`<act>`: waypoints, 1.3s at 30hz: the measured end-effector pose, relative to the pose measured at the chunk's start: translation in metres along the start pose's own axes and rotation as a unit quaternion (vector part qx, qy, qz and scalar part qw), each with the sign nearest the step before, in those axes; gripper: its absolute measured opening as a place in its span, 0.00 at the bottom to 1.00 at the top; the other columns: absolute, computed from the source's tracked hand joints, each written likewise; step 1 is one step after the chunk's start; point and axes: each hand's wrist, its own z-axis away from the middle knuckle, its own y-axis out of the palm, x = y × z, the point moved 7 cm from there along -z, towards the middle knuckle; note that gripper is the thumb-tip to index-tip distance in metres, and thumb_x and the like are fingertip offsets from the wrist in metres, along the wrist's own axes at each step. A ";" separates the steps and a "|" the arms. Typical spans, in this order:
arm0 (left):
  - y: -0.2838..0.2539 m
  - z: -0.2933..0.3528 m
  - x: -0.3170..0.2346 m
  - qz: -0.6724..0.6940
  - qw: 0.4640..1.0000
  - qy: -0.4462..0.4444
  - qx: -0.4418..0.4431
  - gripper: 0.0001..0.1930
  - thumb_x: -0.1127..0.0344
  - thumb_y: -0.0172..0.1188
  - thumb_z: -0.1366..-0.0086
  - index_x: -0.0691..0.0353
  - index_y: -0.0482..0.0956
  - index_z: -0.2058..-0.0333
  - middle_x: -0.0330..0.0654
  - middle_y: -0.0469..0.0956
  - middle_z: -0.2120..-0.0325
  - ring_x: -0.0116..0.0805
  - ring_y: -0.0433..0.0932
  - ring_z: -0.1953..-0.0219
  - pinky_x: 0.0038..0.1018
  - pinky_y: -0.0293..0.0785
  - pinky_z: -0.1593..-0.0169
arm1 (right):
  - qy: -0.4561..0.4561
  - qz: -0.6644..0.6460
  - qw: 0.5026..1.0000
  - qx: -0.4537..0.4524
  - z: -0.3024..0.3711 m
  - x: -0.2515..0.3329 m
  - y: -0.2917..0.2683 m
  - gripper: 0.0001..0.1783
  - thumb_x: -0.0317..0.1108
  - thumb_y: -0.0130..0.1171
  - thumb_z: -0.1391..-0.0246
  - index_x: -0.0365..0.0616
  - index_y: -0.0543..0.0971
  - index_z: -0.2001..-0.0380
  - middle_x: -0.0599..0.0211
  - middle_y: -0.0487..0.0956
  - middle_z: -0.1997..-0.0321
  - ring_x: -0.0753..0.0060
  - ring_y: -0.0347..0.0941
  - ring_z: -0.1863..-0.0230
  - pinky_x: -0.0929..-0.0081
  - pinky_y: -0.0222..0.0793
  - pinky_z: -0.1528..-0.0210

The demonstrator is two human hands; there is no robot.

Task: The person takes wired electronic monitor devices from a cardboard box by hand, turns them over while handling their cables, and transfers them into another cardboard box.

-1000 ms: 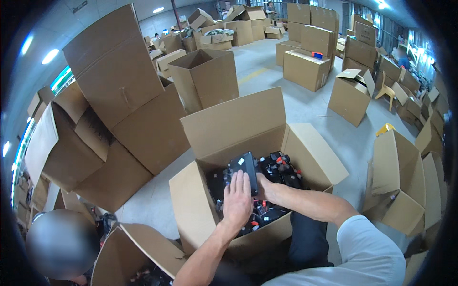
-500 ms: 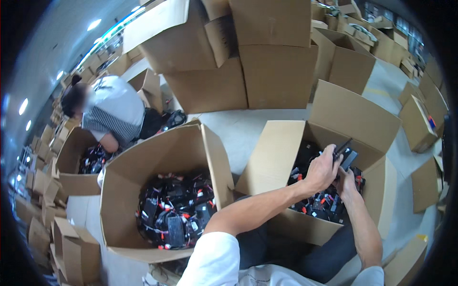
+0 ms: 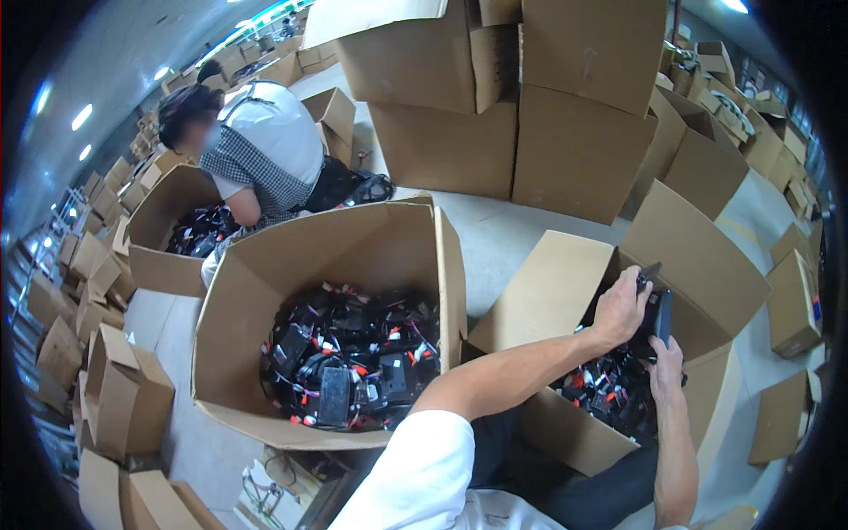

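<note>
Left hand: we have the left hand [image 3: 621,311] clamped on a dark flat piece [image 3: 649,272], which tilts up past the fingers.
Right hand: we see the right hand [image 3: 665,360] closed on the lower end of a black case [image 3: 655,316].
Black case: upright over the right-hand carton [image 3: 546,296], near its far flap.
Below our hands: a heap of black parts [image 3: 605,389] with red and white connectors.
Left of us: a large carton [image 3: 216,362] holding similar black units [image 3: 336,397].
Beyond it: a co-worker [image 3: 274,132] bends beside another part-filled carton [image 3: 168,272].
Far side: stacked boxes [image 3: 583,159] on the floor [image 3: 481,230].
</note>
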 end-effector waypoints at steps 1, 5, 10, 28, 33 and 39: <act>0.001 0.000 0.000 0.000 1.000 -0.009 0.020 0.23 0.55 0.63 0.12 0.66 0.75 0.32 0.67 0.87 0.46 0.75 0.88 0.45 0.63 0.84 0.43 | 0.002 0.004 1.000 -0.007 0.003 0.001 0.000 0.13 0.36 0.69 0.24 0.48 0.84 0.41 0.68 0.89 0.48 0.68 0.87 0.46 0.46 0.87 0.41; -0.004 0.002 -0.008 0.005 1.000 -0.006 0.030 0.22 0.56 0.63 0.12 0.66 0.75 0.33 0.66 0.88 0.47 0.75 0.89 0.47 0.64 0.84 0.44 | 0.011 0.018 1.000 -0.006 0.007 0.005 0.004 0.11 0.36 0.69 0.23 0.49 0.84 0.43 0.71 0.88 0.50 0.70 0.87 0.48 0.51 0.86 0.44; -0.002 0.005 -0.013 0.007 0.999 -0.008 0.053 0.20 0.55 0.63 0.12 0.65 0.74 0.36 0.64 0.87 0.50 0.75 0.88 0.48 0.63 0.84 0.45 | 0.011 0.030 0.999 -0.029 0.002 -0.001 -0.006 0.09 0.40 0.70 0.25 0.52 0.84 0.48 0.74 0.87 0.53 0.72 0.86 0.52 0.59 0.83 0.51; 0.005 -0.001 -0.016 -0.014 0.996 -0.012 0.087 0.19 0.54 0.62 0.11 0.66 0.74 0.41 0.63 0.85 0.47 0.72 0.87 0.45 0.62 0.84 0.44 | 0.020 0.029 0.999 -0.023 0.000 0.010 -0.006 0.10 0.39 0.70 0.24 0.49 0.85 0.47 0.72 0.87 0.53 0.71 0.86 0.50 0.57 0.85 0.49; 0.006 0.000 -0.015 -0.013 0.996 -0.011 0.087 0.19 0.54 0.62 0.11 0.66 0.74 0.41 0.62 0.85 0.47 0.72 0.87 0.45 0.61 0.84 0.44 | 0.017 0.026 0.999 -0.018 0.000 0.008 -0.007 0.09 0.38 0.70 0.24 0.49 0.85 0.47 0.72 0.86 0.52 0.71 0.86 0.50 0.57 0.87 0.50; 0.004 0.005 -0.014 -0.013 0.996 -0.005 0.086 0.20 0.53 0.62 0.11 0.66 0.74 0.41 0.62 0.85 0.47 0.72 0.87 0.45 0.62 0.84 0.44 | 0.017 0.031 0.999 -0.020 -0.002 0.000 -0.012 0.09 0.39 0.71 0.24 0.50 0.84 0.49 0.73 0.86 0.55 0.72 0.86 0.52 0.59 0.87 0.51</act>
